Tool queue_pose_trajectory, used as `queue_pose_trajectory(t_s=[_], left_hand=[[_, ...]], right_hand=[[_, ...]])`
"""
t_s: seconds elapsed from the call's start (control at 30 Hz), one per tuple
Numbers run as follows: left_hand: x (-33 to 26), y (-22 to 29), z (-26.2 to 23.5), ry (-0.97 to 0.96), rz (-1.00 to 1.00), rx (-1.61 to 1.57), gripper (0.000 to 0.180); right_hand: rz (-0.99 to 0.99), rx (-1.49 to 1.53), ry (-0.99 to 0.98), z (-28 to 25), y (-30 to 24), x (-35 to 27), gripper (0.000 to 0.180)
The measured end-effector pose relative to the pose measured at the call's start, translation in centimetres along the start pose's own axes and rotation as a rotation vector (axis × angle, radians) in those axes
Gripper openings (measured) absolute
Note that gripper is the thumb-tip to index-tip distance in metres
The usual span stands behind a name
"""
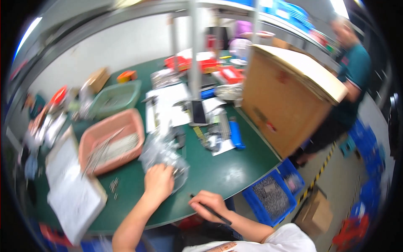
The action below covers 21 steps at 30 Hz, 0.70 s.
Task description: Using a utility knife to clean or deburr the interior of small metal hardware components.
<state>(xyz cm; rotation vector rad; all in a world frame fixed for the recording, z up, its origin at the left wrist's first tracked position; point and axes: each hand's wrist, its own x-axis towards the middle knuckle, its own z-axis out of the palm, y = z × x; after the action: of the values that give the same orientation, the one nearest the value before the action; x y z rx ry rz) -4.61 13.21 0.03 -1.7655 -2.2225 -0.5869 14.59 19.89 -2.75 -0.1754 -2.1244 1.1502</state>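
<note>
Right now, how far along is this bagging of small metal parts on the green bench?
Looks mid-way. Done: the pink tray already holds a heap of thin metal parts. In hand: the left hand presses on a clear plastic bag, while the right hand holds a dark pen. Left: a few loose pins still lie on the green table, and a blue bin beside it is full of parts.

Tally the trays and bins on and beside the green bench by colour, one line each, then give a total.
Pink tray with thin metal parts, by the left hand: 1
Pale green tray behind it: 1
Blue bins of small parts at the bench edge, right of the right hand holding a black pen: 2
Total: 4
</note>
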Motion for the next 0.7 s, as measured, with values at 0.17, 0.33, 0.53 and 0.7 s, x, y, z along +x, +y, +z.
queue_pose_trajectory(t_s=[0.17, 0.33, 0.53, 0.7], left_hand=[[0.9, 0.9, 1.1, 0.151, -0.001, -0.004, 0.017], [-1.3, 2.8, -0.8, 0.387, -0.037, -0.216, 0.014], [-7.3, 7.4, -2.6, 0.234, -0.462, -1.435, 0.019], [-11.2, 8.7, -3.6, 0.407, -0.673, -2.054, 0.018]], right_hand=[[-0.023, -0.077, 0.048, -0.5, -0.6, -0.5, 0.004], [0.084, -0.055, 0.031, -0.6, -0.6, -1.0, 0.004], [0.121, 0.059, 0.128, -0.2, -3.6, -0.8, 0.008], [-0.068, 0.105, 0.014, 1.7, -6.2, 1.2, 0.012]])
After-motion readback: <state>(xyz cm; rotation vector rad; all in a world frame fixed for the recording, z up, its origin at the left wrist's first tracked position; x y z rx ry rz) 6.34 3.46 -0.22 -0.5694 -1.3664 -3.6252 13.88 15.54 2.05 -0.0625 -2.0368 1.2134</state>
